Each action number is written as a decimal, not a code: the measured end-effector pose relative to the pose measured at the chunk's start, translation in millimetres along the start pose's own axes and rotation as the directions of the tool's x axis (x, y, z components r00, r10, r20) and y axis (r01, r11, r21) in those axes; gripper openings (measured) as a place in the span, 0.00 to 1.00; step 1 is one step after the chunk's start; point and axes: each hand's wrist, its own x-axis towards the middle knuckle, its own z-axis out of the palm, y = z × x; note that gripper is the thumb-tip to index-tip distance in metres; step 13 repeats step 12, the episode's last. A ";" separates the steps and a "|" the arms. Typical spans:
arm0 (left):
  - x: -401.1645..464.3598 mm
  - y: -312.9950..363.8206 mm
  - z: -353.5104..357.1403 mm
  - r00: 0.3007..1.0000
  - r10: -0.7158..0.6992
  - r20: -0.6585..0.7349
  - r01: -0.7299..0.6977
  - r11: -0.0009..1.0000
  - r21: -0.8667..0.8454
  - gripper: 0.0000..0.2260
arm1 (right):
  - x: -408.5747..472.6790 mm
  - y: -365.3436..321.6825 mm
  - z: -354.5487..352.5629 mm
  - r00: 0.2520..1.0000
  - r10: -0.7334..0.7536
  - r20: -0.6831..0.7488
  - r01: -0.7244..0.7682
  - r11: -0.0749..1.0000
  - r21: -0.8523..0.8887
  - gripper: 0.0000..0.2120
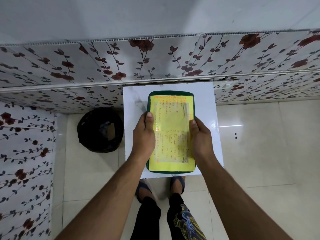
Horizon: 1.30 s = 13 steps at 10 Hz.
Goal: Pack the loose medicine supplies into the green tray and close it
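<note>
While my left hand (144,135) and right hand (201,137) clasp the green tray (170,93) above the white table (131,101), uneven pressure could tip it off.

A plain room in a home. Glossy cream floor tiles (259,144) and rose-patterned wall panels (69,66) surround a small white table (214,135). A black-lined bin (101,129) stands beside it.

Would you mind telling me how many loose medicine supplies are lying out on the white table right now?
0. The white table holds only the green tray, its yellow labelled lid on top, gripped by the left hand and right hand. Any supplies would be hidden inside.
</note>
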 end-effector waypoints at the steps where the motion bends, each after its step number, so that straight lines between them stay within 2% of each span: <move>1: 5.5 5.1 -2.9 1.000 -0.029 -0.007 0.028 0.994 -0.103 0.13 | 5.8 -8.6 -7.3 0.999 0.017 0.037 -0.017 1.000 -0.009 0.14; 2: 31.5 24.8 -4.6 0.998 -0.065 0.027 0.069 0.980 -0.187 0.19 | 31.3 -28.2 -7.1 0.999 0.023 0.032 -0.021 0.999 -0.049 0.20; 3: 45.0 37.0 -0.4 0.998 -0.032 0.058 0.038 0.995 -0.096 0.18 | 45.3 -40.4 2.4 1.000 -0.006 0.004 0.006 0.999 -0.035 0.16; 4: 49.9 42.3 9.3 0.999 0.003 0.032 -0.001 0.999 -0.042 0.13 | 58.8 -44.4 10.7 0.999 -0.039 -0.011 0.039 0.999 -0.018 0.14; 5: 50.0 42.7 8.2 1.000 -0.015 0.025 0.017 0.998 -0.061 0.13 | 60.0 -43.2 7.1 0.999 -0.053 0.005 0.054 0.998 -0.039 0.15; 6: 37.4 35.1 -5.2 0.993 -0.094 0.075 0.103 0.987 -0.127 0.15 | 44.0 -36.2 -7.8 0.996 -0.049 0.072 0.056 0.994 -0.098 0.19; 8: -1.7 1.7 -15.5 0.966 -0.176 0.188 0.198 0.975 -0.102 0.15 | 10.6 -9.3 -22.5 0.979 -0.031 0.200 0.052 0.993 -0.104 0.19; 11: -4.7 10.1 -9.6 0.971 -0.180 0.155 0.204 0.967 -0.150 0.18 | 21.6 -12.2 -24.4 0.977 -0.052 0.206 0.083 0.986 -0.147 0.20; 12: -20.9 11.5 -24.3 0.983 -0.182 0.009 0.182 0.980 -0.081 0.25 | 3.0 -20.6 -34.1 0.983 -0.077 0.168 0.120 0.958 -0.259 0.23; 13: -20.9 11.5 -24.3 0.983 -0.182 0.009 0.182 0.980 -0.081 0.25 | 3.0 -20.6 -34.1 0.983 -0.077 0.168 0.120 0.958 -0.259 0.23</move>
